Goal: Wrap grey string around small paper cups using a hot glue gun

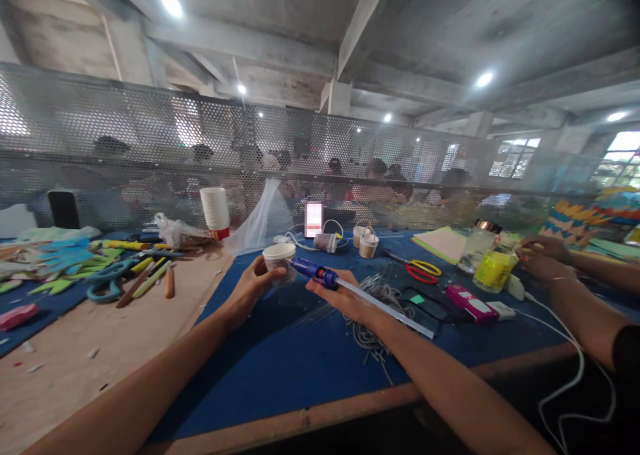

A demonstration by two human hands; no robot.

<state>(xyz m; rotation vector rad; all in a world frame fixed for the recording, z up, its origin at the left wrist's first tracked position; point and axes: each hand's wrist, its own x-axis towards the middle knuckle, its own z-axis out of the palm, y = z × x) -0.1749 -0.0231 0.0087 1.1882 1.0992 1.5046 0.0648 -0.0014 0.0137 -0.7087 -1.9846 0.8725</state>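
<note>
My left hand point(255, 283) is closed round the side of a small white paper cup point(280, 255), held upright above the blue table mat point(240, 375). In my right hand point(335, 291) is a blue hot glue gun point(315, 271), its nozzle end turned left at the cup's wall. A long clear glue stick point(385, 308) sticks out of the gun's back end, over my right wrist. Whether the nozzle touches the cup I cannot tell. Beneath and beside my right forearm lies a tangle of grey cord point(373, 335).
Scissors with red and yellow handles point(423, 271), a magenta box point(470, 303) and glass jars point(493, 268) stand right, near another person's hand point(543, 258). Stacked paper cups point(215, 209), teal scissors point(107, 281) and cutting tools point(150, 278) are left. A perforated metal screen point(165, 141) rises behind.
</note>
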